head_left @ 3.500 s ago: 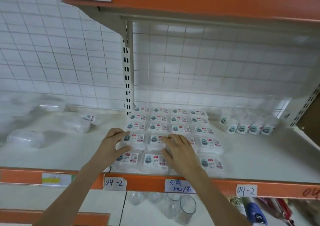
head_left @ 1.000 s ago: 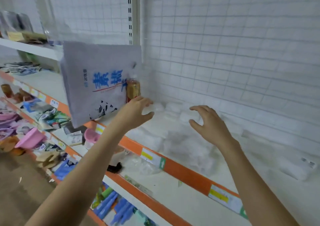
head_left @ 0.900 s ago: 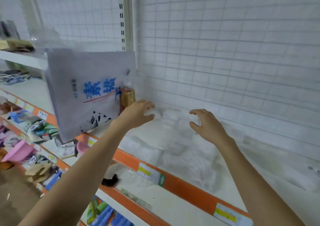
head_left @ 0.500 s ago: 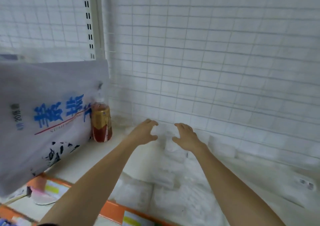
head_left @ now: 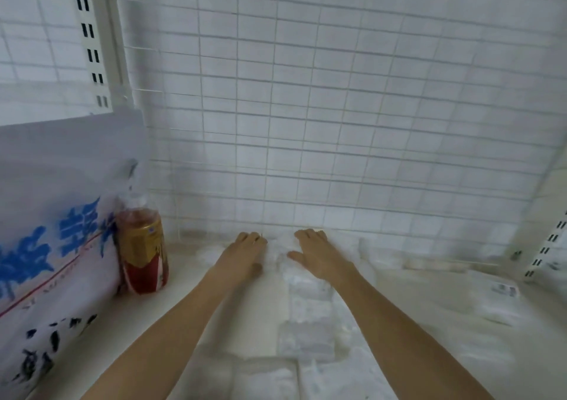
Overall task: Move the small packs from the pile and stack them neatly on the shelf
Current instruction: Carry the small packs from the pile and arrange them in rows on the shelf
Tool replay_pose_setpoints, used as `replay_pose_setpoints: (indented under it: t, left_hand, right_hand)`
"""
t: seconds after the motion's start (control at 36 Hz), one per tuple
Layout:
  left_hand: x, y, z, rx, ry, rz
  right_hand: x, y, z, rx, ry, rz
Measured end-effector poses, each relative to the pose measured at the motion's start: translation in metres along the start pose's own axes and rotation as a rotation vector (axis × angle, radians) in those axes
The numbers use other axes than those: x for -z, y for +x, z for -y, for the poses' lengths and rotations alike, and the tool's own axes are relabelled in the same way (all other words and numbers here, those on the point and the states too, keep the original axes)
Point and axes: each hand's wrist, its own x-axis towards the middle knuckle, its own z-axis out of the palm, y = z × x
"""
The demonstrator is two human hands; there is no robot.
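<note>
Here the wire grid (head_left: 337,108) fills the upper frame as the back wall, a thin white mesh that stops anything sliding off the rear of the shelf (head_left: 251,316), whose smooth pale board runs across the lower half. At lower left a big soft bag (head_left: 52,230) with blue lettering leans upright, and a bottle (head_left: 142,250) with a gold and red label stands just beside it, tucked out of your way.

The packs (head_left: 306,316) lie loose through the lower centre and right: clear, glossy, crinkled wrappers, blurred, so their count and print cannot be told.

Your hands are at centre frame, right at the base of the grid. Your left hand (head_left: 245,255) and right hand (head_left: 319,255) flank a small clear pack (head_left: 277,250), fingers bent over its far edge; it looks like you are gathering it from both sides, though the blur means you cannot tell whether either grip has closed on it.
</note>
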Motion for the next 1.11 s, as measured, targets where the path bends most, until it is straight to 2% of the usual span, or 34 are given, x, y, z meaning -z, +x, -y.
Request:
replay_pose_setpoints:
  t: [0.08, 0.17, 0.25, 0.31, 0.42, 0.56, 0.67, 0.78, 0.83, 1.11]
  left_hand:
    - [0.001, -0.001, 0.013, -0.084, -0.123, -0.036]
    - [0.017, -0.008, 0.016, -0.008, -0.389, -0.073]
    - [0.029, -0.014, 0.014, 0.048, -0.721, -0.02]
    - [0.031, -0.016, 0.013, 0.088, -0.858, 0.001]
    - [0.031, -0.021, 0.008, 0.197, -1.054, 0.041]
    - [0.029, -0.026, -0.002, 0.184, -1.19, 0.158]
    - [0.024, -0.024, -0.012, 0.132, -1.158, 0.266]
    - [0.02, -0.024, -0.018, 0.114, -0.919, 0.203]
    - [0.018, -0.026, -0.019, 0.073, -0.84, 0.152]
    - [0.029, -0.044, -0.016, -0.173, -0.407, -0.116]
  right_hand:
    - [0.007, -0.007, 0.004, 0.017, 0.187, -0.127]
    - [0.016, -0.013, 0.004, -0.053, 0.507, -0.243]
    - [0.023, -0.016, 0.004, -0.178, 0.767, -0.244]
    - [0.025, -0.02, 0.004, -0.206, 0.867, -0.239]
    - [0.025, -0.027, 0.008, -0.259, 0.84, -0.226]
    - [0.025, -0.032, 0.008, -0.286, 0.559, -0.216]
    - [0.028, -0.04, 0.003, -0.303, 0.408, -0.134]
    - [0.024, -0.049, 0.002, -0.419, 0.506, 0.033]
    - [0.02, -0.051, 0.003, -0.399, 0.384, 0.085]
    - [0.033, -0.088, 0.012, -0.284, 0.195, -0.148]
